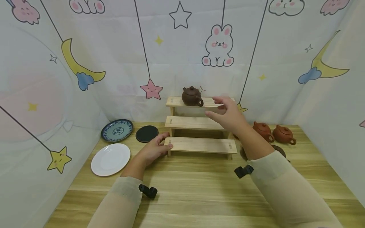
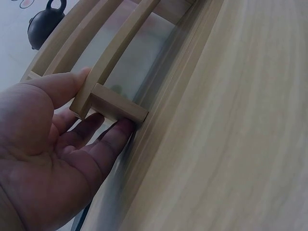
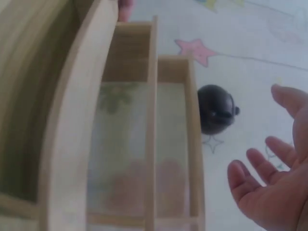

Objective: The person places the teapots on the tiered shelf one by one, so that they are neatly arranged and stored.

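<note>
Left hand grips the wooden rack at its near left end, likely to steady it; right hand spread, holding nothing, right of the dark teapot, not touching; teapot sits left on the far top shelf, probably leaving room alongside

"Looks like what?"
"A cloth-walled booth: wooden table screened at back and both sides by white fabric printed with stars, moons and a rabbit."
"At home or in a lab?"
"Can't tell."
</note>
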`<state>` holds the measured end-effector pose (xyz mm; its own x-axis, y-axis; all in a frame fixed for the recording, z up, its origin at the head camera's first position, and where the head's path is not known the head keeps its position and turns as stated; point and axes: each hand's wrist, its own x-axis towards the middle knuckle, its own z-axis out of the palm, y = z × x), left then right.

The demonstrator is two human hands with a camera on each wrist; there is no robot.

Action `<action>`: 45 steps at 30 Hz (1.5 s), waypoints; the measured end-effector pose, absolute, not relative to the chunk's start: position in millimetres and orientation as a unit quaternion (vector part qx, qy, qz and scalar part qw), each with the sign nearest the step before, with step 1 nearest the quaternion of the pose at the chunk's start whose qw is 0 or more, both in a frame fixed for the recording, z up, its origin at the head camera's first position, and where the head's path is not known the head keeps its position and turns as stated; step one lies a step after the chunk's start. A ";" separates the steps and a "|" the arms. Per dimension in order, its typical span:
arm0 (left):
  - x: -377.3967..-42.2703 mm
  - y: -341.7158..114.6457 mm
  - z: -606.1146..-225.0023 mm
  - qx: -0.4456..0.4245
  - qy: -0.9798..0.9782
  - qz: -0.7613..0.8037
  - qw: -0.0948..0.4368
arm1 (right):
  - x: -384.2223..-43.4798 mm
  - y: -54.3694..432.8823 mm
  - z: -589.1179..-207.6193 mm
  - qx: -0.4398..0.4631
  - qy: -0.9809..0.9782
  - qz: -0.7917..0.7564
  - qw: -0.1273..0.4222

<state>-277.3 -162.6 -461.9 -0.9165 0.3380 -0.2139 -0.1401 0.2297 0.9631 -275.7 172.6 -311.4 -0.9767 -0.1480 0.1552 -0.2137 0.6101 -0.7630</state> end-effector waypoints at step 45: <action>-278.1 -161.8 -461.7 0.063 0.754 0.622 0.202 | -190.7 385.6 -432.5 -0.039 -0.930 0.366 -0.017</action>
